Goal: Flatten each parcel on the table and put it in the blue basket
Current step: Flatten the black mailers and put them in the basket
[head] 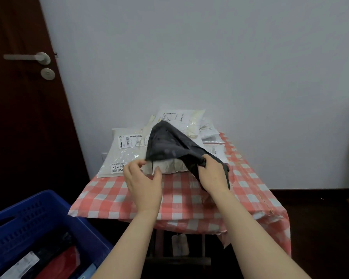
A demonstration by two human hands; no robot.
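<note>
A dark grey parcel bag (167, 144) is lifted above the table with the red and white checked cloth (189, 198). My right hand (212, 176) grips its bunched lower right end. My left hand (143, 181) hovers just below the bag's lower left edge with its fingers loosely spread, holding nothing. Behind the bag lies a pile of white parcels (125, 152) with printed labels, stacked toward the wall. The blue basket (34, 228) stands at the lower left and holds a red parcel (59, 264) and dark ones.
A dark wooden door (22, 97) with a metal handle (28, 57) stands at the left. A white wall rises right behind the table. A paper tag (179, 244) hangs under the table's front edge. The floor at the right is dark.
</note>
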